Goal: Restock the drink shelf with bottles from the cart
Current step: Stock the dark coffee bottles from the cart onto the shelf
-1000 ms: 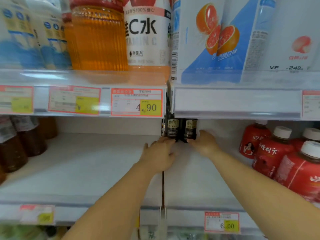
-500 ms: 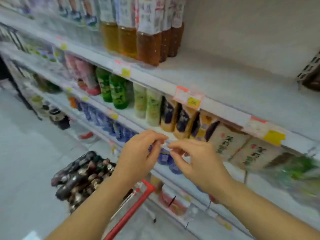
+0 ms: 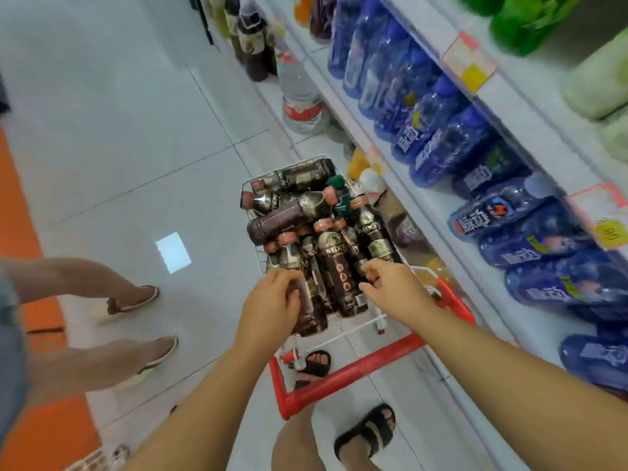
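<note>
- The cart [image 3: 353, 370] stands close along the shelf [image 3: 424, 198], its right rim just beside the shelf edge. To its left is open floor [image 3: 136, 130].
- A second person's legs [image 3: 85, 283] stand well left of the cart.
- Dark bottles [image 3: 326, 232] lie heaped in the cart, caps mostly pointing away.
- The left hand [image 3: 272, 300] has its fingers and thumb curled round a bottle [image 3: 311, 311] at the near left of the heap.
- The right hand [image 3: 394, 290] hovers over the near right of the heap, fingers half curled with nothing in them.
- Half a second ago both hands were empty, up by a shelf edge, and the cart sat low and to the left. Now the view looks straight down into it.
- The floor is pale glossy tile with an orange strip [image 3: 20, 215] at far left. Blue bottles [image 3: 441, 141] fill the shelf, and a water bottle [image 3: 300, 96] stands beyond the cart.
</note>
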### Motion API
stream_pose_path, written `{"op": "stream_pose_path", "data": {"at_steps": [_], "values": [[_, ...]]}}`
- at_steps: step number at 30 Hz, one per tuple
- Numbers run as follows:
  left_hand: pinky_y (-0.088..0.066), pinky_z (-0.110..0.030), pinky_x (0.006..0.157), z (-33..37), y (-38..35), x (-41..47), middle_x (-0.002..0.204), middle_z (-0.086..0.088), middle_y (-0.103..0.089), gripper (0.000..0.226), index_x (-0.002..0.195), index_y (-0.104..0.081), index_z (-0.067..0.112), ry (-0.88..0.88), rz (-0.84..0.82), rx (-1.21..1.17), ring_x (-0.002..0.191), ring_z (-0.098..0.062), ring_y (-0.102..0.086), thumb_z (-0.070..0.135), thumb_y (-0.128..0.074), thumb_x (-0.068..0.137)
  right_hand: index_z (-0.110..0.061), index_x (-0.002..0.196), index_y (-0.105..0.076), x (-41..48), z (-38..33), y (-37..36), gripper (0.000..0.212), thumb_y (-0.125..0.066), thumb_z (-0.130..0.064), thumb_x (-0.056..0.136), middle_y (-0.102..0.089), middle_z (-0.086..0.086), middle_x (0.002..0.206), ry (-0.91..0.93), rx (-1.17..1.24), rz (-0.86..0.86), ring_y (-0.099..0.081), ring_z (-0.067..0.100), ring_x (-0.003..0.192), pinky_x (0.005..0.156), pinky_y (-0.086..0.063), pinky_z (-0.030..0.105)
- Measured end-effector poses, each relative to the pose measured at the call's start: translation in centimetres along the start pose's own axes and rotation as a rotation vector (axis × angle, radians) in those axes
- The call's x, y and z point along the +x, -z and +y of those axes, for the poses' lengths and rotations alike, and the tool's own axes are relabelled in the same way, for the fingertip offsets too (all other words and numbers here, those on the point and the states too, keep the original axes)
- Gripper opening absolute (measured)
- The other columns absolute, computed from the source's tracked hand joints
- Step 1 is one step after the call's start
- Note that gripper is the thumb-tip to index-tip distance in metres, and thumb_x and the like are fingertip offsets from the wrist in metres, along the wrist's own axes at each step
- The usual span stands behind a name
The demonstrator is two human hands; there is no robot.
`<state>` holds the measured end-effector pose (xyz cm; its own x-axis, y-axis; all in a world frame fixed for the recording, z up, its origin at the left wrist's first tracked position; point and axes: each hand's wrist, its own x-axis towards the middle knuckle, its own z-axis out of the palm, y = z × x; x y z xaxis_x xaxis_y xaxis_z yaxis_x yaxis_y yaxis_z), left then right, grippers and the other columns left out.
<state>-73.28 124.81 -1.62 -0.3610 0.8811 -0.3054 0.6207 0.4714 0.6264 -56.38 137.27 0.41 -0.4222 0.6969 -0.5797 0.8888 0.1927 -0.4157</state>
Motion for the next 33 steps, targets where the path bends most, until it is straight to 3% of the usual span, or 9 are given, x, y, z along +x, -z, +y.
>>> {"op": "stream_pose_path", "data": {"at_steps": [6,11,16,19,23,26,29,31,33], "values": [[-0.036,-0.019,0.089,-3.2,-2.4,2.0,0.136,0.004,-0.043,0.042,0.135,-0.042,0.023,0.101,-0.09,-0.053,0.116,-0.014,-0.05,0.02,-0.049,0.094,-0.015,0.148,-0.012,5.3,-1.0,-5.3,0.081,-0.062,-0.034,0.088,-0.026,0.011,0.152,-0.158,0.174,-0.088,-0.036,0.03,0.134,0.106,-0.037,0.042],[-0.048,-0.039,0.097,-3.9,-5.5,2.9,0.136,0.003,-0.046,0.062,0.141,-0.025,0.031,0.322,-0.101,-0.298,0.117,-0.015,-0.052,0.026,-0.058,0.088,-0.016,0.147,-0.017,6.7,-0.1,-6.3,0.088,-0.073,-0.027,0.079,-0.042,0.011,0.143,-0.203,0.205,-0.03,-0.046,0.029,0.126,0.099,-0.042,0.04],[-0.043,-0.039,0.093,-1.7,-7.9,4.0,0.139,-0.008,-0.038,0.099,0.146,0.006,0.03,0.473,-0.049,-0.418,0.118,-0.025,-0.05,0.021,-0.068,0.081,-0.018,0.145,-0.025,7.2,0.8,-5.0,0.089,-0.077,-0.028,0.074,-0.047,0.009,0.138,-0.196,0.278,-0.118,-0.049,0.026,0.122,0.098,-0.043,0.036],[-0.045,-0.037,0.085,-1.1,-8.3,4.3,0.137,-0.01,-0.039,0.104,0.145,0.011,0.032,0.531,-0.014,-0.438,0.111,-0.026,-0.053,0.014,-0.068,0.08,-0.02,0.144,-0.028,6.1,1.2,-4.1,0.084,-0.076,-0.028,0.075,-0.044,0.007,0.141,-0.208,0.36,-0.197,-0.048,0.022,0.121,0.096,-0.043,0.033],[-0.047,-0.032,0.077,-0.7,-6.6,3.3,0.114,-0.001,-0.06,0.094,0.145,-0.005,0.033,0.484,-0.049,-0.552,0.091,-0.014,-0.061,0.011,-0.067,0.078,-0.018,0.141,-0.033,3.1,0.7,-1.1,0.07,-0.07,-0.017,0.081,-0.055,-0.002,0.105,-0.247,0.653,-0.26,-0.056,0.012,0.087,0.082,-0.048,0.03],[-0.053,-0.038,0.081,1.6,-4.3,1.2,0.103,0.009,-0.063,0.087,0.144,-0.013,0.035,0.452,-0.083,-0.627,0.087,-0.013,-0.064,0.016,-0.068,0.079,-0.021,0.136,-0.037,-0.2,0.7,1.9,0.06,-0.065,-0.01,0.084,-0.05,-0.011,0.084,-0.234,0.797,-0.254,-0.057,0.004,0.074,0.063,-0.053,0.018],[-0.054,-0.039,0.084,6.3,-2.2,-1.4,0.108,0.011,-0.063,0.086,0.143,-0.013,0.041,0.315,-0.014,-0.617,0.092,-0.01,-0.065,0.027,-0.069,0.079,-0.019,0.134,-0.04,-4.2,0.5,5.1,0.058,-0.065,-0.007,0.083,-0.062,-0.003,0.096,-0.204,0.904,-0.202,-0.065,0.016,0.089,0.079,-0.055,0.032],[-0.049,-0.026,0.09,10.6,-0.8,-2.9,0.113,0.021,-0.058,0.088,0.144,-0.011,0.041,0.169,0.071,-0.655,0.1,0.003,-0.059,0.026,-0.069,0.08,-0.018,0.13,-0.046,-7.1,0.5,7.8,0.055,-0.064,-0.001,0.081,-0.066,0.005,0.102,-0.143,0.941,-0.106,-0.066,0.02,0.092,0.083,-0.054,0.036],[-0.04,-0.002,0.081,14.9,0.6,-4.0,0.103,0.037,-0.052,0.089,0.146,-0.011,0.037,0.029,0.148,-0.692,0.096,0.019,-0.052,0.019,-0.069,0.081,-0.027,0.11,-0.054,-10.5,0.6,11.3,0.045,-0.06,0.006,0.08,-0.067,0.003,0.093,-0.059,0.971,0.011,-0.066,0.015,0.083,0.077,-0.053,0.03]]}}
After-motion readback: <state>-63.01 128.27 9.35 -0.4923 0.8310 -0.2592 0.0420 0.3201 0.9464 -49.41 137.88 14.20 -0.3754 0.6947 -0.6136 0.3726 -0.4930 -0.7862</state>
